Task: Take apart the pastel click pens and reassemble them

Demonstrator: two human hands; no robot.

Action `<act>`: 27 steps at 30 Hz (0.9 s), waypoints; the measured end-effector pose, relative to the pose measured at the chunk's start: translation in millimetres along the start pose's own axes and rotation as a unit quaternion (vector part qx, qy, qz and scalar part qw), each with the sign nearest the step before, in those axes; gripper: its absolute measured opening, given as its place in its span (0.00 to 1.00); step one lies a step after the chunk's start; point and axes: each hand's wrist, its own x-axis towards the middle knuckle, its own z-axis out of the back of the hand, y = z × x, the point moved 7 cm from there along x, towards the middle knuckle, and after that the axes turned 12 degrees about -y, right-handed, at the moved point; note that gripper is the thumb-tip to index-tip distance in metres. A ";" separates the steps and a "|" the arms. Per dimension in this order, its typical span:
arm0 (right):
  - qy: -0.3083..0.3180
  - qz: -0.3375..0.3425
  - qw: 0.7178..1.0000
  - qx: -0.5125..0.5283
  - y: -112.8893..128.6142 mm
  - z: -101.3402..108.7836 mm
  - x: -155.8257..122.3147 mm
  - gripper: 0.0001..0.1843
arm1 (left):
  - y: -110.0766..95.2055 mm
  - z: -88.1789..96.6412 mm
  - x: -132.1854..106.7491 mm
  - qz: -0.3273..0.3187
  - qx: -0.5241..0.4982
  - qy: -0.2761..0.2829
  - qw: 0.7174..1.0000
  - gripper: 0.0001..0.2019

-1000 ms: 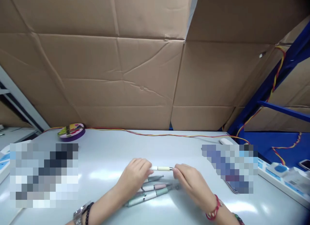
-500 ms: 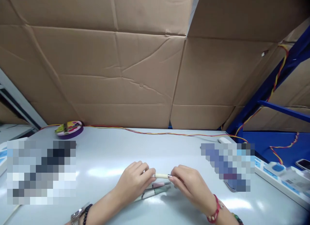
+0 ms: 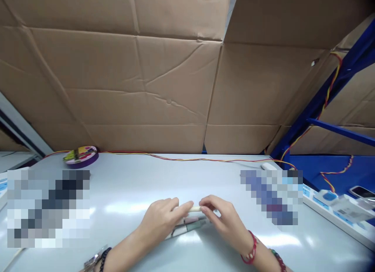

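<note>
Between my hands, just above the white table (image 3: 140, 178), a cream-coloured pen (image 3: 194, 209) is held level. My left hand (image 3: 164, 217) is closed round its left part, which hides that end. The thumb and fingertips of my right hand (image 3: 221, 215) pinch the right end and cover the tip. Only a short stretch of the barrel shows between the two hands. Below lie a pink pen (image 3: 186, 221) and a green and white pen (image 3: 190, 227), side by side and slanted, partly hidden behind my left hand.
A round purple tin (image 3: 81, 158) stands at the back left. Twisted red and yellow wires (image 3: 175, 159) run along the rear edge before the cardboard wall (image 3: 146, 77). A white power strip (image 3: 336, 213) lies at the right. Blurred patches cover things on both sides.
My right hand has shifted left along the cream pen, with its fingers more curled. Less barrel shows, and the silver tip is now covered. The view has shifted slightly.
</note>
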 end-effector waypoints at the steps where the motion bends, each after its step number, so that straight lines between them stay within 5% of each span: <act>1: -0.015 0.007 1.000 -0.003 0.2 0.4 -0.5 0.06 | 1.2 -1.0 0.2 0.008 0.000 0.000 1.000 0.18; 5: -0.067 0.045 0.997 0.000 2.5 4.8 -3.1 0.05 | 3.8 -3.8 0.0 0.031 -0.016 0.012 0.999 0.18; 14: -0.012 0.041 0.996 -0.075 -0.3 -6.0 -5.1 0.16 | -5.3 4.4 0.8 0.012 -0.043 0.006 0.999 0.16; 21: -0.024 0.157 0.986 -0.056 18.0 2.3 -3.6 0.10 | -5.9 2.3 -1.0 -0.014 -0.009 0.000 1.000 0.15; 27: -0.001 0.054 0.998 -0.017 9.1 -0.8 -0.6 0.07 | -6.9 -3.9 -4.0 -0.006 -0.033 0.009 0.999 0.14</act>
